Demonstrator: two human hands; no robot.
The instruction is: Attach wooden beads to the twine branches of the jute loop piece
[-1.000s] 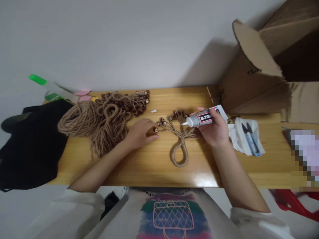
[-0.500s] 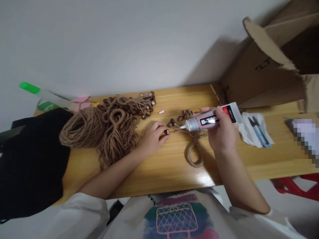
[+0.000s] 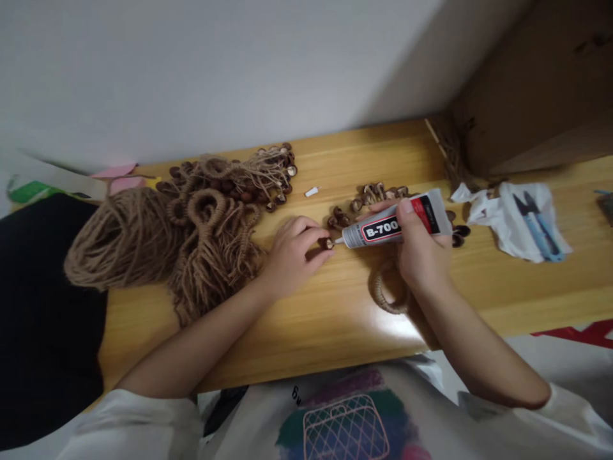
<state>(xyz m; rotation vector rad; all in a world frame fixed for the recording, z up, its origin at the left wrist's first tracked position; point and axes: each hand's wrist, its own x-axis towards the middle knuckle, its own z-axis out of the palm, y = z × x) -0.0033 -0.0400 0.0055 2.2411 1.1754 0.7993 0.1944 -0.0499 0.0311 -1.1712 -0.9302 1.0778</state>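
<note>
My left hand (image 3: 297, 254) pinches a small brown acorn cap (image 3: 327, 243) with a pale inside between thumb and fingers. A B-7000-style glue tube (image 3: 380, 228), labelled "B-700" where visible, is gripped in my right hand (image 3: 424, 249), its nozzle pointing left and meeting the cap's opening. Beneath the tube and right hand lies a wrapped twine ring (image 3: 385, 291), partly hidden. Several more brown caps (image 3: 378, 191) rest just behind the tube. A small white nozzle cap (image 3: 311, 191) lies on the table beyond my left hand.
To the left sit a coil of twine (image 3: 122, 243), knotted twine pieces (image 3: 211, 255) and a heap of corded caps (image 3: 249, 179). Blue-handled snips (image 3: 539, 227) lie on white tissue (image 3: 510, 211) at right. A cardboard box (image 3: 541, 96) stands behind; black cloth (image 3: 43, 319) covers the left end.
The glue tube has moved left and down relative to the cap, so its nozzle now meets the cap in my left hand. My view has shifted closer and downward.
</note>
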